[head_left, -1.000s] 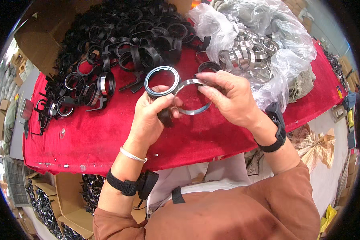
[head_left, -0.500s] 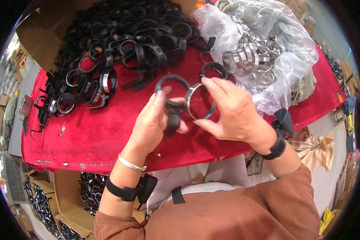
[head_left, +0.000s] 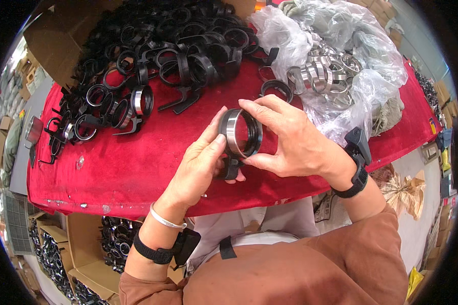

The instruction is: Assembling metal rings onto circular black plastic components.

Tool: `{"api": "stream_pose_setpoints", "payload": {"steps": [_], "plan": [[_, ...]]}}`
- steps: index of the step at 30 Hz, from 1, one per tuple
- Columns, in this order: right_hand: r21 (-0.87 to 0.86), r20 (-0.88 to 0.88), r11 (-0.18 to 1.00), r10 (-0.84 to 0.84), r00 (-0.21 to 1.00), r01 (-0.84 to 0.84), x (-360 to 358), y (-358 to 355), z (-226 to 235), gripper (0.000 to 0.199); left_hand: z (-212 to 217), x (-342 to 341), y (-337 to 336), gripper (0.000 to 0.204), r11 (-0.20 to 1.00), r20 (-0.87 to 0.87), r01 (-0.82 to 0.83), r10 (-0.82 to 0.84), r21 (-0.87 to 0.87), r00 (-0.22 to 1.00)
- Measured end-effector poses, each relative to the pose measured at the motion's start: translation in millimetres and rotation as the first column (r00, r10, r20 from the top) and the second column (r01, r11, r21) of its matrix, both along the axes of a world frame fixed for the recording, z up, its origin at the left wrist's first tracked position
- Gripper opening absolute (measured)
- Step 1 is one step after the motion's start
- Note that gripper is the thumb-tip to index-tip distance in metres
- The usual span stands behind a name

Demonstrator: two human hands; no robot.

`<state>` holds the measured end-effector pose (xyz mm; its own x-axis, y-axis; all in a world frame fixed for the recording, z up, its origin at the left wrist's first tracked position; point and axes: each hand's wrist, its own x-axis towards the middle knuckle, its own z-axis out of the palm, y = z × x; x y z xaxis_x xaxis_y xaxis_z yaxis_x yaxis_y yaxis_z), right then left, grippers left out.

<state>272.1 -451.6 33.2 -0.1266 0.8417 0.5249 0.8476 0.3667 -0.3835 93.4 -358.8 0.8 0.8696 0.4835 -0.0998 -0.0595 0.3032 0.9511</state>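
Held between both hands over the red cloth is a black plastic ring [head_left: 222,124] with a short black handle [head_left: 231,169] below. A shiny silver metal ring [head_left: 232,133], dark inside, sits against it, the two in line. My left hand [head_left: 197,165] closes on the black ring from the left, thumb on its side; some fingers hide behind it. My right hand [head_left: 295,134] grips the metal ring's right side, thumb low and fingers on top. How far one ring sits inside the other I cannot tell.
A big heap of black handled rings [head_left: 188,40] lies at the back left, some with silver bands. Clear plastic bags [head_left: 371,96] with silver rings [head_left: 318,76] lie at the back right. A lone black ring [head_left: 277,90] rests near the bags. Cardboard boxes [head_left: 86,244] of rings stand below the table's left edge.
The black ring and the metal ring, side by side and tilted before, are now brought together in line. My hands have come closer to each other.
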Motion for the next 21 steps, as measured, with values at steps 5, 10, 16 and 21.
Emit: {"api": "stream_pose_setpoints", "payload": {"steps": [5,10,16,21], "plan": [[-0.015,-0.091,0.999,0.036,0.995,-0.038,-1,4,3,0.066,3,2,-13,0.053,0.987,0.062,-0.114,0.108,0.116,0.992],[-0.288,-0.884,0.958,-0.258,0.391,-0.018,-8,11,-20,0.041,-2,4,-26,0.058,0.988,0.268,-0.126,0.098,0.089,0.958],[-0.257,-0.803,0.933,-0.35,0.482,0.25,-55,25,-14,0.057,-3,-14,-40,0.052,0.976,0.229,-0.212,0.198,0.041,0.953],[-0.298,-0.674,0.947,-0.295,0.677,0.117,-48,29,-46,0.04,18,-45,7,0.035,0.914,-0.049,-0.334,0.354,0.232,0.934]]}}
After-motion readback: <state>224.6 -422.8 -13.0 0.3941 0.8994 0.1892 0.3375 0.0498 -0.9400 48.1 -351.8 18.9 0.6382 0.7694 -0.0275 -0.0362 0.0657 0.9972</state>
